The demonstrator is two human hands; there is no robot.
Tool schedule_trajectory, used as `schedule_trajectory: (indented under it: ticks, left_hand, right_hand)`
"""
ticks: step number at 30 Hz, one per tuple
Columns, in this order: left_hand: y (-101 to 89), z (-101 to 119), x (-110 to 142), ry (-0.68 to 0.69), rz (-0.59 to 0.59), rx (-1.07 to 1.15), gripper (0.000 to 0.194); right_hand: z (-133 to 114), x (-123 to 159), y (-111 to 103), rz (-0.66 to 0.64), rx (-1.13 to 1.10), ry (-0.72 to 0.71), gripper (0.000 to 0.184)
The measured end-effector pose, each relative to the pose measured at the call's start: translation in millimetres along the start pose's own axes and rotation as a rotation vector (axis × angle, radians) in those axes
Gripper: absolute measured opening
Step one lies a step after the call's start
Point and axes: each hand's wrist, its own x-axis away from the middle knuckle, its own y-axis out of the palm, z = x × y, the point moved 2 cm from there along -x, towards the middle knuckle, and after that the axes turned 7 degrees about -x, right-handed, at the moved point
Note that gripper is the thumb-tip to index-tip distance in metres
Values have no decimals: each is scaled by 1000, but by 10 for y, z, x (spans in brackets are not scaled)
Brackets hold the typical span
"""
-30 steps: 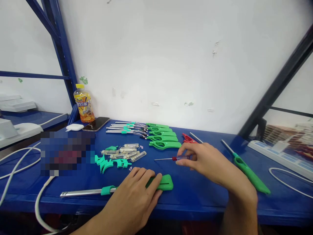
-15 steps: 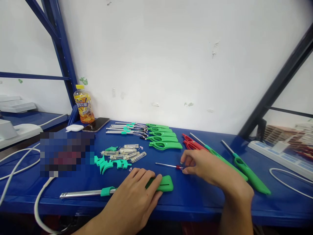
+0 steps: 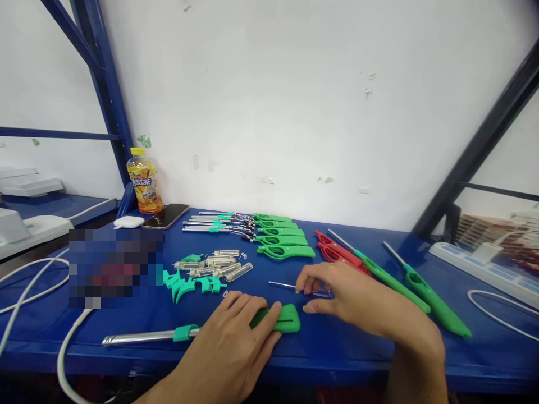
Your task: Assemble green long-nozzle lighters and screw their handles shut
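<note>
The green lighter [image 3: 287, 318] is lying near the front edge of the blue counter [image 3: 349, 348], its metal tube pointing to 9 o'clock and its handle end to 3. The left hand [image 3: 233, 331] is holding it down, palm lowered and fingers curling closed over its body, hiding the middle. Taking that hand as the clock's centre, the screwdriver [image 3: 283, 285] is lying toward 2 o'clock, its tip pointing to 9. The right hand [image 3: 322, 289] is hovering around its clear handle, partly open, thumb and forefinger standing apart; whether any finger is touching the handle, I cannot tell.

Teal plastic pieces [image 3: 183, 286] are lying scattered toward 11 o'clock, beside clear tubes [image 3: 239, 272] heaped near 12. Farther back, metal rods [image 3: 204, 229] with wires are lying at 12, and green shells [image 3: 286, 252] are lining up at 1. Red shells [image 3: 337, 249] are resting at 2, partly behind the right hand, with two long green lighters [image 3: 391, 286] beyond them. A white power strip [image 3: 484, 275] is lying between 2 and 3.

A phone [image 3: 167, 216] and a yellow-capped bottle [image 3: 145, 188] are sitting at 11, the bottle holding amber liquid. Whether the clear tubes are containing anything, I cannot tell.
</note>
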Motion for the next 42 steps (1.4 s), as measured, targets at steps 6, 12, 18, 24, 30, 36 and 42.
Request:
schedule_trajectory:
  ticks: [6, 12, 18, 24, 30, 36, 42]
  left_hand:
    - [34, -23, 13, 1, 7, 19, 34]
    - [9, -26, -7, 38, 153, 102, 25]
    - [-4, -30, 16, 95, 392, 106, 35]
    - [95, 38, 105, 147, 492, -2, 28]
    - [112, 85, 115, 239, 549, -105, 17]
    - [-93, -57, 75, 102, 425, -224, 33]
    - [-123, -328, 54, -46, 389, -372, 49]
  right_hand:
    - [-75, -5, 26, -33, -12, -4, 21]
    - [-143, -5, 54, -87, -18, 5, 35]
    - [-257, 75, 81, -133, 23, -60, 37]
    - [-375, 146, 71, -193, -4, -144, 39]
    - [-378, 146, 94, -210, 44, -133, 33]
    - [-264, 158, 33, -123, 18, -50, 37]
    - [-174, 179, -16, -95, -2, 2, 38]
